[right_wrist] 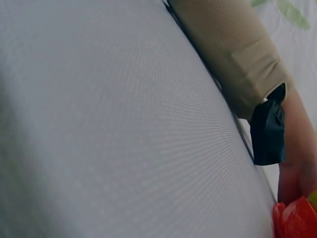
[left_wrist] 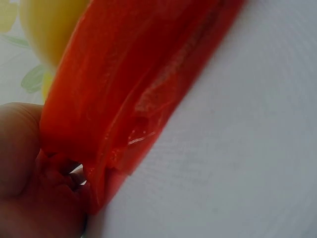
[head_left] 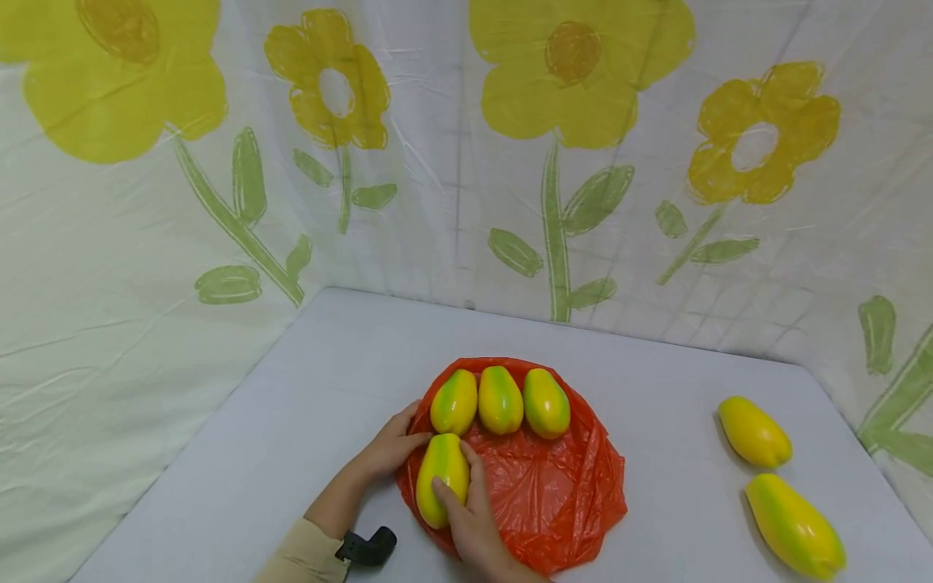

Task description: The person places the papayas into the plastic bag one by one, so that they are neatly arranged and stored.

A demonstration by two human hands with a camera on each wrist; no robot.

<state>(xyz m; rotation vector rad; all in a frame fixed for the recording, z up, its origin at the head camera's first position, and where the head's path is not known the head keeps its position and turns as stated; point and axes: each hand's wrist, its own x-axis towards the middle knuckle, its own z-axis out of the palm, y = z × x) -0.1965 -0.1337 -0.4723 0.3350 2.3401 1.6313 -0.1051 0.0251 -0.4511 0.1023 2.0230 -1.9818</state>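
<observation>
A red plastic bag [head_left: 532,494] lies spread open in a round shape on the table. Three yellow-green papayas [head_left: 500,401] sit side by side along its far inner edge. My right hand [head_left: 470,510] grips another papaya [head_left: 441,465] over the bag's left side, thumb on top and fingers along its right flank. At the bag's left rim, my left hand [head_left: 394,445] holds the plastic, its fingertips close to the held papaya. The left wrist view shows the thumb [left_wrist: 20,148] against the folded red plastic [left_wrist: 99,89]. The right hand is out of the right wrist view.
Two more papayas, one farther back [head_left: 755,432] and one nearer [head_left: 796,526], lie on the white table [head_left: 670,405] at the right. A flower-printed curtain [head_left: 437,210] hangs behind and to the left. A black device [head_left: 368,546] is strapped to the left wrist.
</observation>
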